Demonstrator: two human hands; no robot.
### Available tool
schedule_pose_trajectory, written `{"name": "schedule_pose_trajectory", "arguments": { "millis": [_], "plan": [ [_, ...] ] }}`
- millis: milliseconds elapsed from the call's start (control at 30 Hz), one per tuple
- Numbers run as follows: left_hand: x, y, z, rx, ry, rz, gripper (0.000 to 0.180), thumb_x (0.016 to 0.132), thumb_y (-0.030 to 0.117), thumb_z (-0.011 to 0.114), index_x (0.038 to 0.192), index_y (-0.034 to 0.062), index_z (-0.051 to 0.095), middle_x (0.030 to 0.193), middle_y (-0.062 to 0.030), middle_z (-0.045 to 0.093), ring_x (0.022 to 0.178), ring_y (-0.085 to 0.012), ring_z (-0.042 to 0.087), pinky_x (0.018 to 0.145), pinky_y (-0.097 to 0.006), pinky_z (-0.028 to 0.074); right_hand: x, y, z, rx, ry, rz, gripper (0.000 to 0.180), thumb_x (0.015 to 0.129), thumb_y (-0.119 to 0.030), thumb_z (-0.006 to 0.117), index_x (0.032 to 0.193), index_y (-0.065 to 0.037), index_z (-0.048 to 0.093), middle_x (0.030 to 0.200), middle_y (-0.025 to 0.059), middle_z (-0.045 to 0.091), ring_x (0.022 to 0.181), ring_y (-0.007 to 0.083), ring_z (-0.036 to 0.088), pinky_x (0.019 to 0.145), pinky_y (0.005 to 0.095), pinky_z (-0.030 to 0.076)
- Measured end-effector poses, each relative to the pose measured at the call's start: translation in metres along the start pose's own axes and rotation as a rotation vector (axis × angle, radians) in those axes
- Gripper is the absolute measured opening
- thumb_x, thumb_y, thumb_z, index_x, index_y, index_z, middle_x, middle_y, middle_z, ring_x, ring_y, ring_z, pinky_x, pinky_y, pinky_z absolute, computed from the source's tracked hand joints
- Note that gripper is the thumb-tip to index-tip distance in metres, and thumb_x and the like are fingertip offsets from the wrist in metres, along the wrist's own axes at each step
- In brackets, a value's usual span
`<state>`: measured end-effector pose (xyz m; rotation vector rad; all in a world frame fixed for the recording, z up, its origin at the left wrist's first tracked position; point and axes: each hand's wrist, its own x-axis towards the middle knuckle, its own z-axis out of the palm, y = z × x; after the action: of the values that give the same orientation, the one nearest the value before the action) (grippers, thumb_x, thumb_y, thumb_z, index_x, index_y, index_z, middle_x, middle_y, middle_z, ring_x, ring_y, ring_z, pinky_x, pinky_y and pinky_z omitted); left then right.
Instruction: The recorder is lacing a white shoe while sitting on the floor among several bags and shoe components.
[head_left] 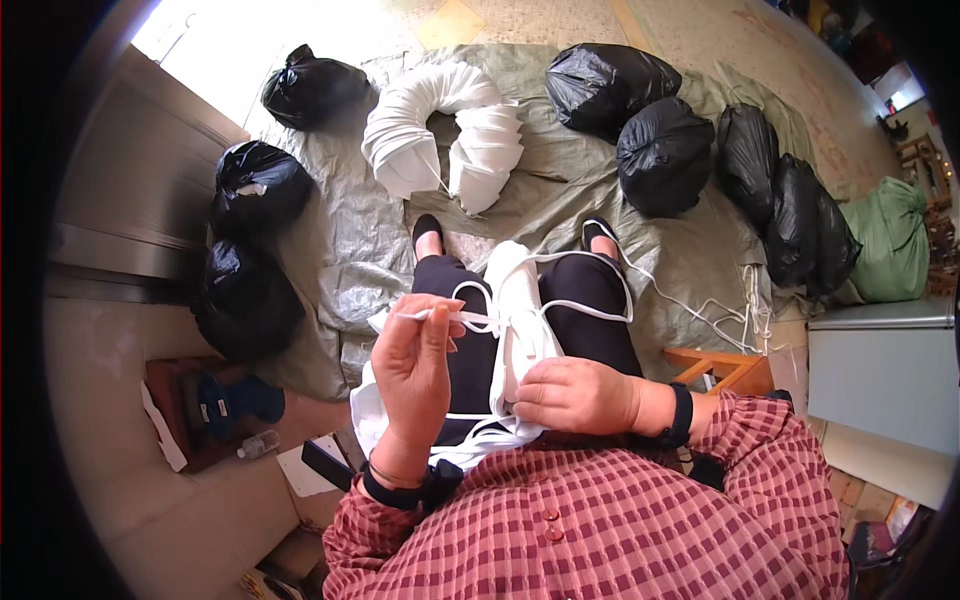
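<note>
My left hand [415, 365] is raised over my left thigh, thumb and fingers pinched on a white cord [588, 311]. That cord loops across both thighs and around a long white folded cloth bundle [518, 315] lying between my legs. Over the near part of the bundle is my right hand [572, 396], its fingers curled and pressed against the cloth. Whether it also grips a strand of cord is hidden. More white strands and loose white cloth [370, 408] gather in my lap and beside my left wrist.
A grey-green tarp [340, 250] covers the floor ahead, with a ring of stacked white pleated cloth pieces [460, 90] on it. Several black bags [668, 155] stand on both sides. A green sack [890, 240] and tangled cord [745, 318] lie right; a wooden stool [745, 375] is near.
</note>
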<state>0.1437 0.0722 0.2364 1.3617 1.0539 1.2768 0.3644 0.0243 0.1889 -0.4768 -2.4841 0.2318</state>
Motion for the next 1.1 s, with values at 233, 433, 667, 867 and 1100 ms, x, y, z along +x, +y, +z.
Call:
{"name": "schedule_pose_trajectory", "arguments": {
  "millis": [233,433,667,867,1100],
  "plan": [
    [0.001,0.019,0.033,0.032,-0.111,-0.115,0.012,0.100,0.000,0.063,0.107,-0.0054,0.072,0.087,-0.0031,0.062,0.072,-0.0067,0.058,0.065,-0.021,0.045,0.032,0.007,-0.027,1.151,0.769,1.107,0.013,0.103,-0.012,0.066,0.108,-0.001,0.065,0.095,0.0021,0.070,0.086,0.0075,0.067,0.081,0.0213,0.053],
    [-0.002,0.003,0.060,-0.007,-0.115,-0.144,0.016,0.102,0.006,0.064,0.114,-0.0021,0.071,0.086,0.0011,0.064,0.070,-0.0039,0.058,0.062,-0.018,0.046,0.033,0.001,-0.027,1.171,0.823,1.150,0.015,0.102,-0.014,0.066,0.111,-0.001,0.067,0.093,0.0010,0.070,0.082,0.0050,0.062,0.073,0.0198,0.051],
    [-0.009,-0.001,0.066,-0.060,-0.122,-0.148,0.023,0.102,0.005,0.064,0.122,-0.0015,0.070,0.086,-0.0005,0.062,0.069,-0.0053,0.056,0.062,-0.020,0.046,0.033,-0.001,-0.029,1.124,0.776,1.118,0.017,0.102,-0.012,0.066,0.114,-0.001,0.068,0.093,0.0001,0.069,0.081,0.0029,0.060,0.072,0.0193,0.050],
    [-0.014,-0.006,0.068,-0.083,-0.088,-0.086,0.022,0.099,0.000,0.066,0.119,-0.0005,0.073,0.083,-0.0018,0.059,0.068,-0.0071,0.055,0.062,-0.021,0.045,0.038,-0.006,-0.033,1.141,0.777,1.090,0.015,0.103,-0.010,0.065,0.114,0.000,0.067,0.094,-0.0002,0.068,0.083,0.0045,0.061,0.076,0.0195,0.051],
    [-0.013,-0.010,0.062,0.084,-0.037,0.207,0.017,0.102,-0.001,0.061,0.116,-0.0018,0.070,0.102,-0.0079,0.067,0.071,-0.0068,0.058,0.067,-0.021,0.049,0.018,-0.014,-0.026,0.618,0.633,1.138,0.020,0.100,-0.017,0.069,0.105,0.002,0.066,0.098,0.0093,0.069,0.087,0.0118,0.067,0.078,0.0275,0.055]
  ]
}}
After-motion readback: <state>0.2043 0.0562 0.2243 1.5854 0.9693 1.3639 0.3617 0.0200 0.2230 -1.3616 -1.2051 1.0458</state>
